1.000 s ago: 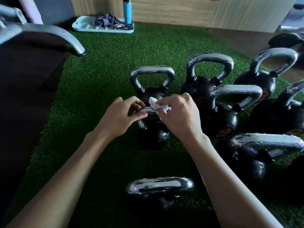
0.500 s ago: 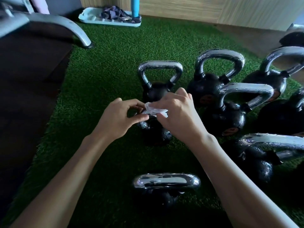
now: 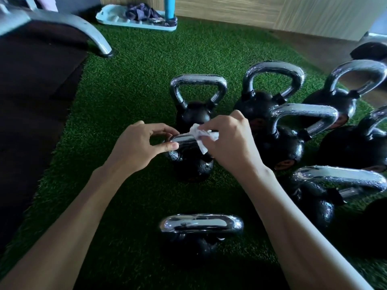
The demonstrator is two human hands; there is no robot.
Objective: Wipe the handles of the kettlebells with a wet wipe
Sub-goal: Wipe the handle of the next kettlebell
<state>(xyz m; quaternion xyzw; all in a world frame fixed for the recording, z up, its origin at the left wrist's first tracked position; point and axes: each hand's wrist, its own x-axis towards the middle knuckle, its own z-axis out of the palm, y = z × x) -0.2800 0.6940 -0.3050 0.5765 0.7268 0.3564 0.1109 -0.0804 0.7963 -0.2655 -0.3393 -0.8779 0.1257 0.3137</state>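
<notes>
Grass mat (image 3: 134,76), green and fuzzy, covered most of the floor. A dark floor pad (image 3: 31,105) lay along its left side. A curved metal leg (image 3: 90,32) came down at the far left edge of the grass. A wood wall (image 3: 272,11) ran across the back.

Black kettlebells with shiny handles stood on the grass. A group of kettlebells (image 3: 278,143) crowded close together on the right. The nearest kettlebell (image 3: 201,227) stood close to the person, between the two arms. The far kettlebell (image 3: 196,116) stood upright farther back. The middle kettlebell (image 3: 194,166) stood between those two, under both hands.

A light blue tray (image 3: 113,17) lay at the far edge of the grass, with a purple cloth (image 3: 142,12) and a blue bottle (image 3: 168,7) on it.

The left hand (image 3: 136,147) pinched the left end of the middle kettlebell's handle (image 3: 186,140) between thumb and fingers. The right hand (image 3: 228,141) had its fingers curled round the white wet wipe (image 3: 201,136) and held it on the right part of that same handle. The wipe was crumpled, and one corner hung down past the bar.
</notes>
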